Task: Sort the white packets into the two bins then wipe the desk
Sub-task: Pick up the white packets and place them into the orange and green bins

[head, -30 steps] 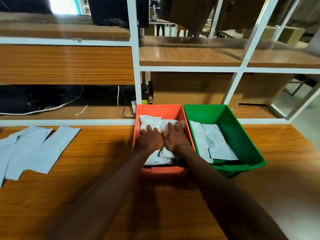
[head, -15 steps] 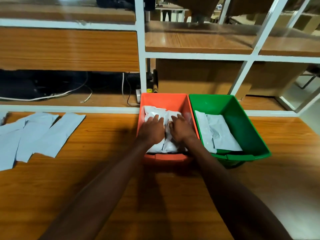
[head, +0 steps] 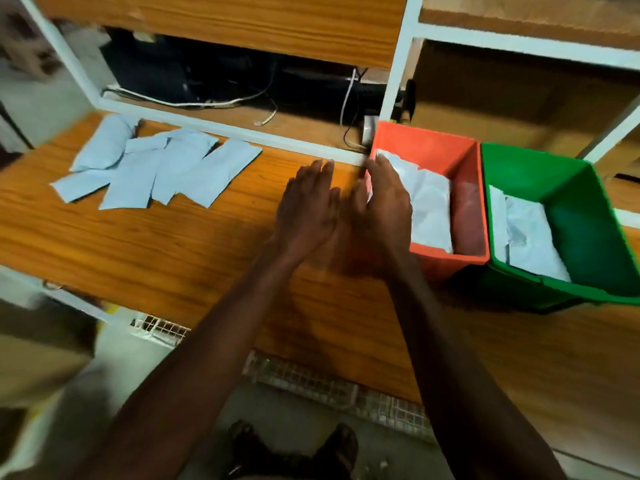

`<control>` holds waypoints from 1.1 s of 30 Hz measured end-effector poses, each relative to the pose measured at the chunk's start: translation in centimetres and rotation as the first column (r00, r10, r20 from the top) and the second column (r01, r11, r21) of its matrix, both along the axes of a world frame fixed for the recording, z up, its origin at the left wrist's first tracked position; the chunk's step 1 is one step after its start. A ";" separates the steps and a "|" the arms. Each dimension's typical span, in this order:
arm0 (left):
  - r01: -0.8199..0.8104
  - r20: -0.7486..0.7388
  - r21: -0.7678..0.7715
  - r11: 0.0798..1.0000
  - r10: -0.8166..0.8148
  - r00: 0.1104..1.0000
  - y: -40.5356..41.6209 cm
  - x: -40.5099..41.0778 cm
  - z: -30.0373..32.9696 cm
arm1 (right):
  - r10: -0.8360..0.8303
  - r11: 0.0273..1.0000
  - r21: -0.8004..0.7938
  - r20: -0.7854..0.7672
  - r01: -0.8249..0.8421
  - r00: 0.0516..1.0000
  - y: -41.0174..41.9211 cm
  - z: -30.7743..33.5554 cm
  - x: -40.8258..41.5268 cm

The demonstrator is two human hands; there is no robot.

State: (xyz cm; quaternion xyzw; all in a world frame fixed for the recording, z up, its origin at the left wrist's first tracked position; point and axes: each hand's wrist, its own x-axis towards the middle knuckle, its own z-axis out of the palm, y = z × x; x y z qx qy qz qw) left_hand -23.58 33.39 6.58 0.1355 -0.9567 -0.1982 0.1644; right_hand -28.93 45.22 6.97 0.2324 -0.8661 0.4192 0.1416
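Hovering side by side, left hand (head: 306,206) and right hand (head: 384,209) are flat, fingers straight, holding nothing. Right hand overlaps the orange bin (head: 446,150), packets inside; green bin (head: 588,216) adjoins it. Loose packets (head: 156,171) lie on the desk (head: 138,251), well left.

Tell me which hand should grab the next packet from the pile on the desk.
Left, probably. The left hand is open over bare desk, on the side nearer the loose white packets. The right hand hangs over the orange bin's edge, farther from the pile.
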 end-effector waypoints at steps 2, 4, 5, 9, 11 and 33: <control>-0.033 0.022 0.022 0.999 0.032 0.999 -2.3 2.0 -0.5 | 0.056 0.998 0.023 0.005 -0.056 0.998 -2.2 -0.9 1.7; -0.071 0.027 0.028 0.997 0.070 0.997 -5.1 4.0 -1.0 | 0.106 0.992 0.066 -0.022 -0.104 0.994 -4.8 -2.1 3.3; -0.085 0.032 0.027 0.996 0.085 0.996 -6.8 5.0 -1.2 | 0.120 0.990 0.083 -0.029 -0.117 0.992 -6.3 -2.8 4.1; -0.124 0.080 -0.002 0.992 0.124 0.989 -13.9 9.5 -2.6 | 0.113 0.984 0.134 0.025 -0.115 0.993 -12.7 -4.8 7.7; -0.136 0.095 -0.002 0.991 0.135 0.986 -17.6 11.9 -3.1 | 0.108 0.982 0.148 0.058 -0.115 0.992 -16.0 -5.3 9.6; -0.203 0.137 -0.033 0.979 0.206 0.969 -42.4 16.2 -5.0 | 0.150 0.968 0.188 0.105 -0.168 0.983 -40.5 -8.2 12.6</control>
